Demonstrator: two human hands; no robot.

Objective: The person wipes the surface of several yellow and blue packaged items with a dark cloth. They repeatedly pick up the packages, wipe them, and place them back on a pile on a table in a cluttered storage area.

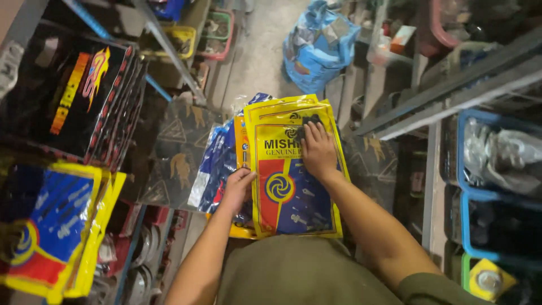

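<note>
A stack of flat yellow plastic packets (pixel 285 192) with red and blue print rests on my lap, in the middle of the head view. My right hand (pixel 318 151) lies flat on the top packet, fingers pressing near its upper edge. My left hand (pixel 237 189) grips the left edge of the stack, thumb on top. Under the yellow packets lie blue and white plastic packets (pixel 217 164), fanned out to the left.
Shelves stand on both sides. At left are black packets (pixel 84 90) with flame print and more yellow and blue packets (pixel 56 226). At right, blue crates (pixel 485 186) hold plastic-wrapped parts. A blue sack (pixel 316 51) sits on the floor ahead in a narrow aisle.
</note>
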